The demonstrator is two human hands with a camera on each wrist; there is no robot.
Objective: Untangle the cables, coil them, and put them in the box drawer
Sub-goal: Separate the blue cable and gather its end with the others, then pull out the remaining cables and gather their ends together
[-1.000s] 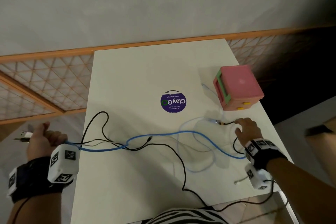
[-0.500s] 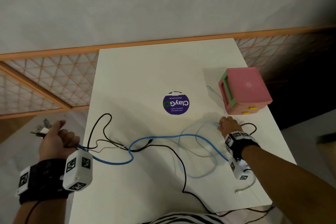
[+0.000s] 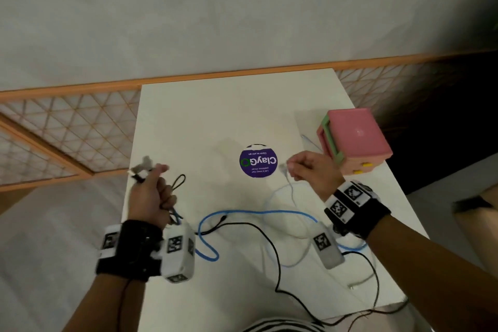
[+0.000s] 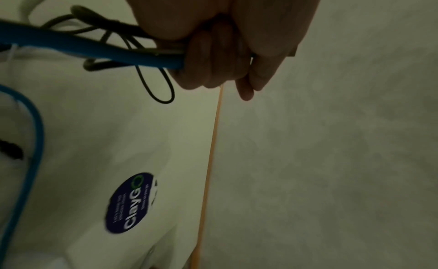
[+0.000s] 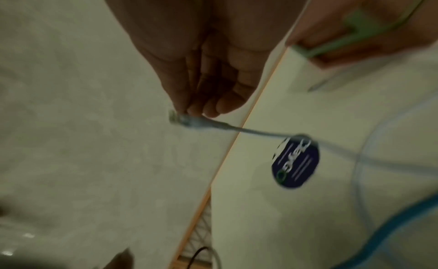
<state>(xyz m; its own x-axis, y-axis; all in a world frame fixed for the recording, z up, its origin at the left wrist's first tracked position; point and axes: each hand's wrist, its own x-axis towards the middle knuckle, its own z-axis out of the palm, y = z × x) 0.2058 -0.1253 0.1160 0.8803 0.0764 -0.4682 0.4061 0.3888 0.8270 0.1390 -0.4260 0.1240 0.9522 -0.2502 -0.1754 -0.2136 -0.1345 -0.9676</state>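
Left hand (image 3: 151, 197) fisted round cable bundle (image 4: 99, 48), right hand (image 3: 312, 170) pinching white cable (image 5: 203, 123), hands well apart

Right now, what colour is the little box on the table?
Pink box, with a green drawer front and yellow feet; clearest in the head view.

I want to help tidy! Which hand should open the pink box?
Probably the right hand: it hovers right beside the pink box and pinches only the pale cable. The left hand grips a bundle, farther away.

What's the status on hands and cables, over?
Left hand grips blue cable and black cable ends. Right hand pinches pale cable's plug. Cables crossed on table; pink box drawer shut.
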